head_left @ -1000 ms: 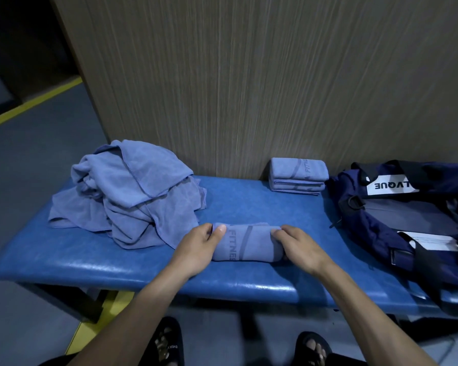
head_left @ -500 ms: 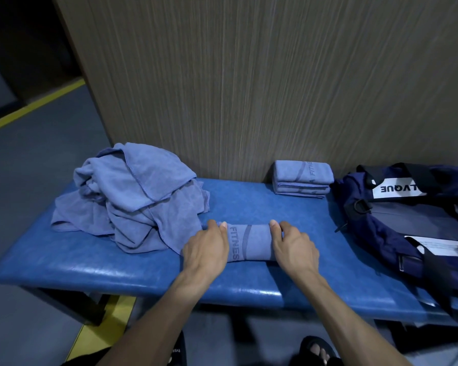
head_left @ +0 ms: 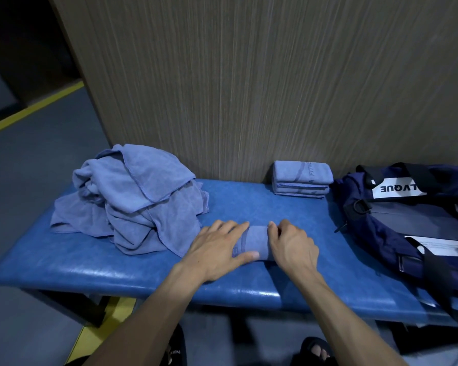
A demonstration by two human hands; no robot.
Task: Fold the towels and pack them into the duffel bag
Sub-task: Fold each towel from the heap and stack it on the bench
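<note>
A small folded blue towel (head_left: 254, 241) lies on the blue bench (head_left: 90, 270) near its front edge. My left hand (head_left: 217, 249) lies over the towel's left part, fingers spread flat and thumb against its near side. My right hand (head_left: 291, 247) grips the towel's right end with curled fingers. A heap of unfolded blue towels (head_left: 132, 199) sits to the left. Folded towels (head_left: 300, 179) are stacked at the back by the wall. The navy duffel bag (head_left: 407, 225) lies open on the bench's right end.
A wood-grain wall (head_left: 249, 88) rises right behind the bench. Grey floor with a yellow line (head_left: 35, 108) lies to the left. My sandalled feet (head_left: 315, 350) show below the bench's front edge.
Both hands have moved inward over the folded towel, covering more of it. The camera has shifted slightly, so the scene sits further right and lower.
</note>
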